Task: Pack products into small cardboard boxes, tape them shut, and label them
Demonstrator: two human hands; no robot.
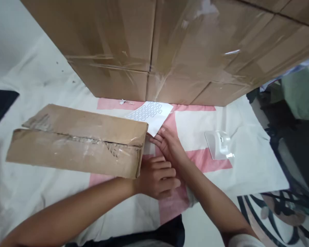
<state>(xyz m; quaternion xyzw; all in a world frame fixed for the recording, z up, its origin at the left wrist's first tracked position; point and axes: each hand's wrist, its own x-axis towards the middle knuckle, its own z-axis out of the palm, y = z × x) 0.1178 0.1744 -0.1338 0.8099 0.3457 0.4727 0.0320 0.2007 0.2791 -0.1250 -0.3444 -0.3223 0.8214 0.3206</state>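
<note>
My right hand (168, 142) is closed at the near corner of a white paper sheet (157, 118) printed with rows of small blue outlined shapes. The paper's left part goes out of sight behind a flat brown cardboard box (77, 151). Below the right hand, my left hand (158, 178) is curled closed near the box's right end. Its palm faces away, so whatever it may hold is hidden. The cardboard box lies to the left, with a worn, taped seam along its length.
A tall stack of taped cardboard boxes (185, 58) stands across the back. On the right lies a white plastic piece with a clear flat base (220, 145). Pink and white cloth (195, 127) covers the surface. A dark object (1, 106) sits at the far left.
</note>
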